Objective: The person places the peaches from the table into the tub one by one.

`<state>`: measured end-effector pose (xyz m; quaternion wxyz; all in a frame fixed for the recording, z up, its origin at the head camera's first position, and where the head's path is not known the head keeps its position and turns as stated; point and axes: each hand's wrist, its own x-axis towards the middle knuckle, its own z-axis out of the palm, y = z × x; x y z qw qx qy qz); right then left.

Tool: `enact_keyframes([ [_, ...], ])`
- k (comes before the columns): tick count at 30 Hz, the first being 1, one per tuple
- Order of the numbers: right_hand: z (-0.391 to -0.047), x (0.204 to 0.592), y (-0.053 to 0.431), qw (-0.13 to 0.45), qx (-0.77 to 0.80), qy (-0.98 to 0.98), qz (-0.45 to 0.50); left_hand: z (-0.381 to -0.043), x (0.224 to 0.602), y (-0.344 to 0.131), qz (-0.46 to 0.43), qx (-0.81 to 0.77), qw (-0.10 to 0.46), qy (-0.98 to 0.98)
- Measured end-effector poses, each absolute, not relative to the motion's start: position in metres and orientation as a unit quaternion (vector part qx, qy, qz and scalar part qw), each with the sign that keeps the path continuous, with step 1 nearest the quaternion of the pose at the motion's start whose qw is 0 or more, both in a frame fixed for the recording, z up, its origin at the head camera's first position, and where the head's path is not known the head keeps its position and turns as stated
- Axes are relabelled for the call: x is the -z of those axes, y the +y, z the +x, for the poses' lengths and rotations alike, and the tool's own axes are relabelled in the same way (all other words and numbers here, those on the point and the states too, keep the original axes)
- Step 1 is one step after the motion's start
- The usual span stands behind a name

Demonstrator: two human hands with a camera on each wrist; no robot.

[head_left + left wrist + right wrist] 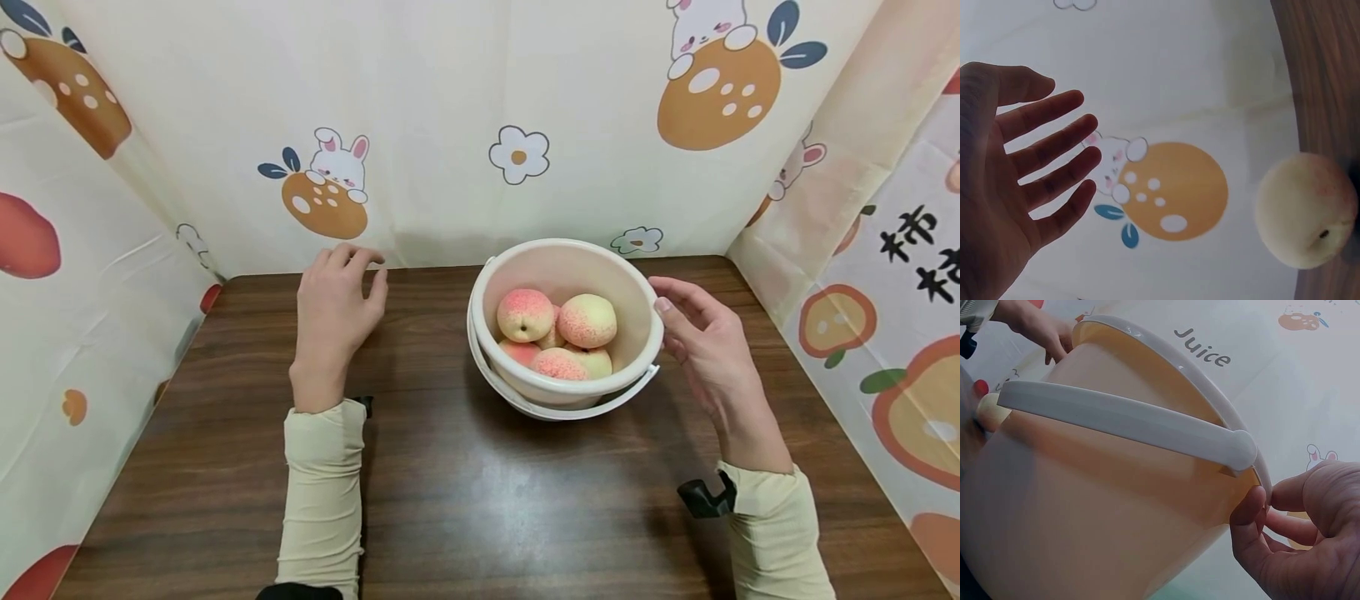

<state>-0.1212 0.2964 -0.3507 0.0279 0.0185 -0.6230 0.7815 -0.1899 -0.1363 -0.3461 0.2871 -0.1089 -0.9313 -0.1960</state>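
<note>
A pale cream bucket (551,393) stands on the table with several pink-and-yellow peaches (588,321) inside. Its white handle (555,414) hangs down along the near side. My right hand (705,354) pinches the bucket's rim (1264,478) on the right, between thumb and fingers. Left of the bucket, my left hand (337,304) hovers above the table, fingers apart and slightly bent, holding nothing. A single peach (1307,211) appears past that hand in the left wrist view; in the head view it is hidden, apparently by the left hand or arm.
The dark wooden table (480,508) ends at a printed curtain (442,125) behind the bucket. More printed cloth hangs along the left side (82,333) and the right side (885,333). Dark straps or mounts, such as one (707,497) at the right cuff, sit on the wrists.
</note>
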Motion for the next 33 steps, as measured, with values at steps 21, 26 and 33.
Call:
enact_keyframes([
  [21,-0.122,0.349,0.294,0.026,-0.782,-0.623,0.021,-0.204,0.376,-0.168,-0.031,0.169,0.15,-0.974],
  [26,-0.122,0.35,0.295,0.028,-0.781,-0.624,0.023,-0.208,0.383,-0.171,-0.028,0.169,0.131,-0.977],
  [33,-0.121,0.35,0.297,0.028,-0.778,-0.627,0.021,-0.212,0.393,-0.176,-0.02,0.171,0.112,-0.979],
])
